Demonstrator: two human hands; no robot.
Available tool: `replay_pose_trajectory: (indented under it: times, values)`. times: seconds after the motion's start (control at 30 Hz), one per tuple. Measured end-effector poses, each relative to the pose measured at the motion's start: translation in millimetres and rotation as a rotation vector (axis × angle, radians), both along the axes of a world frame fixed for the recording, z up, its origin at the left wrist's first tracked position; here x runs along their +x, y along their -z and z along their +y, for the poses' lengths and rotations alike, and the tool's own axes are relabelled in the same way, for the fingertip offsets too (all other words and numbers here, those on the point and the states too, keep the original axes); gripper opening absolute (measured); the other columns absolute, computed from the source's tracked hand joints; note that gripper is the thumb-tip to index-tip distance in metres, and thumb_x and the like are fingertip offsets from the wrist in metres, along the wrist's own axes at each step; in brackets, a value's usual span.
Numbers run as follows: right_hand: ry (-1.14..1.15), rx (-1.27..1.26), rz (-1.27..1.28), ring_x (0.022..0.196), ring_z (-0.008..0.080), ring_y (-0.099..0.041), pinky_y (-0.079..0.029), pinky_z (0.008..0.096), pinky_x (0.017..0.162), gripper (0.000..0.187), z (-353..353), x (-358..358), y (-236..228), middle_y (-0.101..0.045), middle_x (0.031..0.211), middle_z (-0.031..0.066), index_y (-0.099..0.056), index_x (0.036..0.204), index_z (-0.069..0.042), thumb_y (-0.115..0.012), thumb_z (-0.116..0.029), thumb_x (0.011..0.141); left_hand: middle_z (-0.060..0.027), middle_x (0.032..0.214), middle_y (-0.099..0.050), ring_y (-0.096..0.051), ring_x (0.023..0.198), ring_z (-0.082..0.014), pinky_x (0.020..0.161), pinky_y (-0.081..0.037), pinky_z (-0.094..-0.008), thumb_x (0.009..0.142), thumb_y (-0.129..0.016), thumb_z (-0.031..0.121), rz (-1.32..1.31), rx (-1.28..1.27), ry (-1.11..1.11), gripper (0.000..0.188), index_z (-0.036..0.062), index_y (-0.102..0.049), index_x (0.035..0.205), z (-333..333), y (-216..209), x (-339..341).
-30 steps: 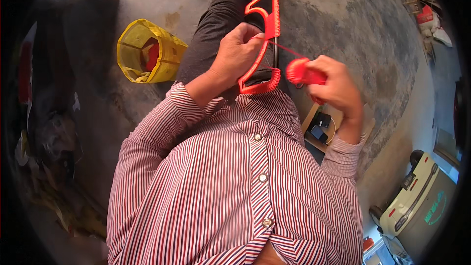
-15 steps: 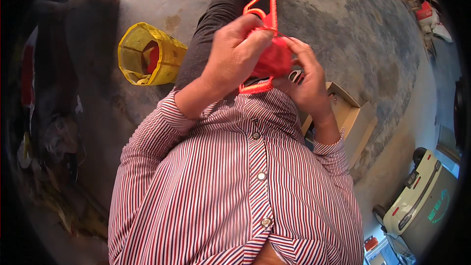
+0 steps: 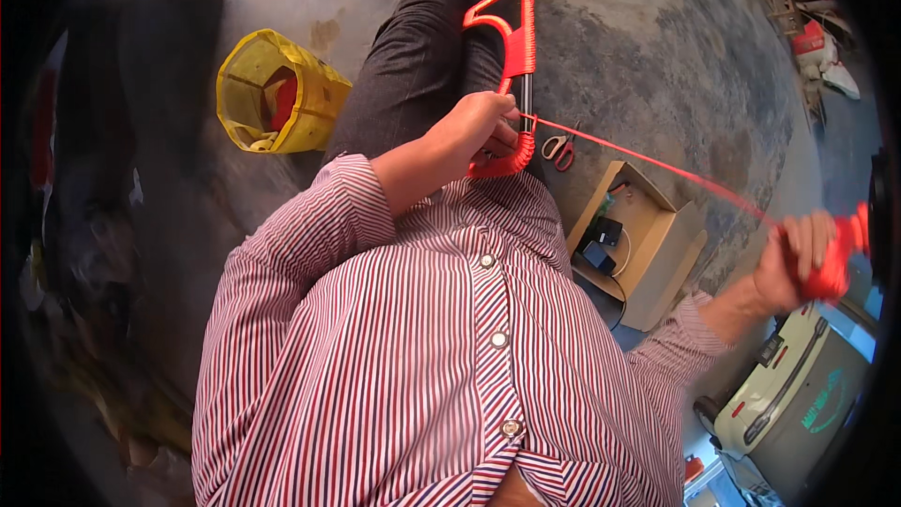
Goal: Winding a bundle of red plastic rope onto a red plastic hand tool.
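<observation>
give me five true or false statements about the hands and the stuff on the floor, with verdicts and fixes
1. The left hand holds a bright red, ridged-edged frame with a dark bar. True.
2. The right hand is empty. False: it grips a bright red bundle.
3. The thin red cord between the hands droops in a deep loop. False: it runs nearly straight.
4. Scissors with one pale and one reddish handle lie on the grey floor. True.
5. The open brown cardboard box stands on the person's left. False: it is on the right.
</observation>
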State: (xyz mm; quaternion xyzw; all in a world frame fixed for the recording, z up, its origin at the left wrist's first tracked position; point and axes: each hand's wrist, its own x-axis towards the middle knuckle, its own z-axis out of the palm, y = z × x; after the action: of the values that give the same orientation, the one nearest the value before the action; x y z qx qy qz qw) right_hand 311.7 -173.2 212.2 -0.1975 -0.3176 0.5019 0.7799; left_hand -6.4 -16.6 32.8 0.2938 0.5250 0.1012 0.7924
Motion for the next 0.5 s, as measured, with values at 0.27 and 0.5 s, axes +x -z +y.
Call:
replay_pose_trajectory:
  times: [0.27,0.5]
  values:
    - [0.434,-0.041,-0.382,0.04,0.0111,-0.033,-0.024,0.0256,0.046,0.023,-81,29,-4,-0.042,0.057,0.0001,-0.049,0.095,-0.009,-0.064,-0.017,0.079,-0.0019,0.072,-0.06,-0.057,0.059,-0.0131,0.051,-0.034,-0.0264,0.089,-0.052,0.022,-0.166,-0.013,0.08,0.013,0.0101,-0.058,0.086,6,14,0]
    - [0.039,-0.396,0.265,0.055,0.0164,-0.042,-0.032,0.0291,0.046,0.064,-34,-11,123,-0.046,0.073,0.0045,-0.048,0.125,-0.004,-0.07,-0.043,0.08,-0.0018,0.08,-0.061,-0.057,0.073,-0.0076,0.066,-0.044,-0.023,0.09,-0.06,0.015,-0.187,0.642,0.002,0.011,0.0046,-0.063,0.093,-5,15,-16]
